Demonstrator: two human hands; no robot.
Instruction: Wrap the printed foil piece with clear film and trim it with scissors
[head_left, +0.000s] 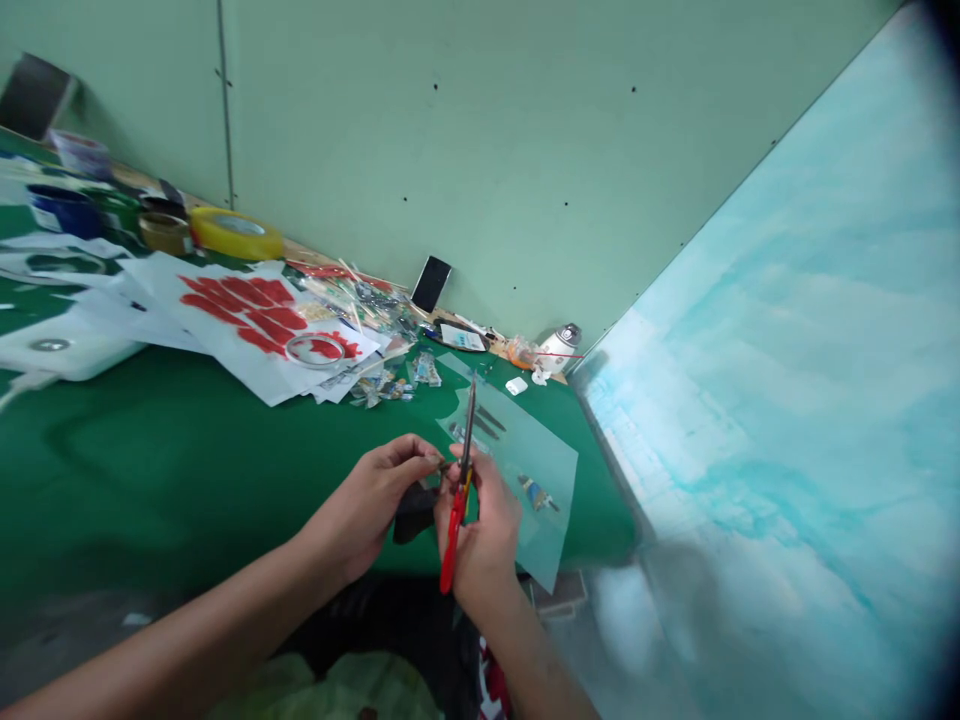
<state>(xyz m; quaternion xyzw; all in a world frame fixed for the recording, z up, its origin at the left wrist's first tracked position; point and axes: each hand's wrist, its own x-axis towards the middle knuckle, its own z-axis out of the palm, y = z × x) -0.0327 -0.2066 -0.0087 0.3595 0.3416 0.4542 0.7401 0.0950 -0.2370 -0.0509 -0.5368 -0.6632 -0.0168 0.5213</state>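
Red-handled scissors (454,535) rest in my right hand (486,520), blades pointing up and away from me. My left hand (386,495) is closed in a pinch on a small brownish piece (443,466), too small to name. The fingertips of both hands meet around that piece. Just under them is a dark object (415,515), partly hidden by my left hand. Beneath and beyond my right hand lies a translucent sheet (551,455) bearing a small painted-looking figure (538,493) and dark strips (491,420).
On the green table (225,470), papers with red shapes (247,310), a yellow tape roll (236,232) and paint jars (165,230) stand left. Cut scraps (382,385) lie mid-table. A phone (431,284) leans on the wall, and a spray can (561,345) is at the back right.
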